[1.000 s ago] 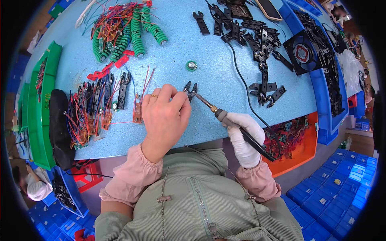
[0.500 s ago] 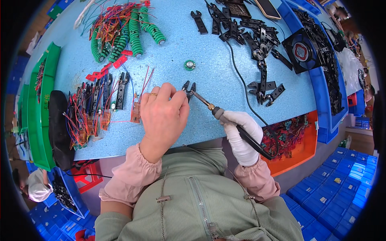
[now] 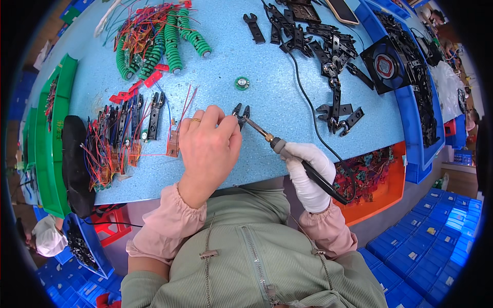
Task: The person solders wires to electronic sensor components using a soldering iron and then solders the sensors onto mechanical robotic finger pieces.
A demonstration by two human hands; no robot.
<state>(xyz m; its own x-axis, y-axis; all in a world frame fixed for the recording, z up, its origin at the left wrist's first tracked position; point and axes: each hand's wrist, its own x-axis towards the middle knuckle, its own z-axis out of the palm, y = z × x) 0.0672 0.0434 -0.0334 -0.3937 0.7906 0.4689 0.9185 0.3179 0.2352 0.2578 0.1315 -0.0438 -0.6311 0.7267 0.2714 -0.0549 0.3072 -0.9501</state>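
Note:
My left hand [image 3: 208, 146] is bare, with a ring on one finger, and rests on the blue table [image 3: 267, 82]. Its fingertips pinch a small black plastic part [image 3: 240, 112]. My right hand [image 3: 308, 172] wears a white glove and grips a soldering iron [image 3: 287, 151] by its dark handle. The iron's metal tip points up-left and touches the black part. A small brown circuit board with red wires [image 3: 173, 141] lies just left of my left hand.
Finished black parts with wired boards [image 3: 120, 136] lie in a row at the left. Green coiled cables [image 3: 164, 41], loose black plastic parts [image 3: 318, 38], a small round speaker [image 3: 242, 82], a black fan [image 3: 385, 64], green trays [image 3: 51, 133] and an orange tray [image 3: 375, 179] surround the work spot.
Hardly anything differs. Both hands hold the same pose, with the iron's tip staying on the black part.

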